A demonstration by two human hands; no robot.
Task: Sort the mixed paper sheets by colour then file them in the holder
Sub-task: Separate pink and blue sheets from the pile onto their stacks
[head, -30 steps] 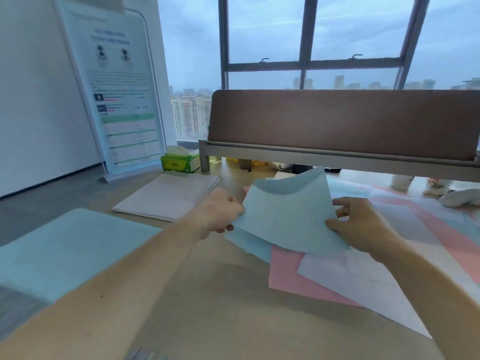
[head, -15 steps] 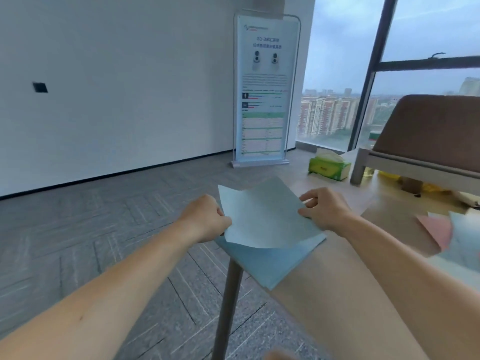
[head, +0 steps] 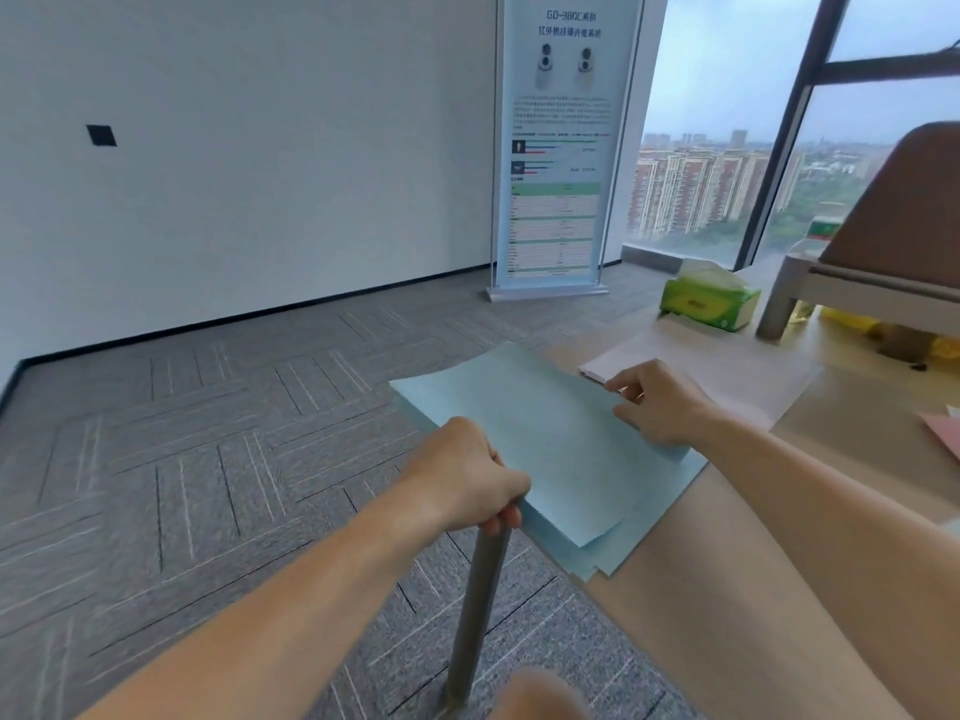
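A light-blue paper sheet [head: 545,444] is being laid flat on a pile of light-blue sheets [head: 628,544]. The pile is lying on the corner of the pale wooden tabletop [head: 727,615], directly above the grey metal table leg [head: 478,605]. The sheet's near-left edge, just above the top of the leg, is being gripped by the left hand [head: 462,478], whose fingers [head: 501,517] are curled under the paper. The right hand [head: 662,405] is being rested on the sheet's far-right edge, beyond and to the right of the leg, with its fingers [head: 628,379] loosely bent. Whether that edge is being pinched or only pressed cannot be told.

Trouble is being risked mainly by the pile's place. Its left side appears to be overhanging the tabletop above the leg, so a loose release or a sideways drag could probably send thin sheets sliding to the floor. The top sheet is also being set slightly askew, with the pile's edges showing past it on the side nearest the person. If it is left that way, squaring for the holder is likely being made harder. A crease could be caused by the tight left grip.

The sheet is being kept face-up and level, its long axis running from above and to the right of the leg away toward the far left.
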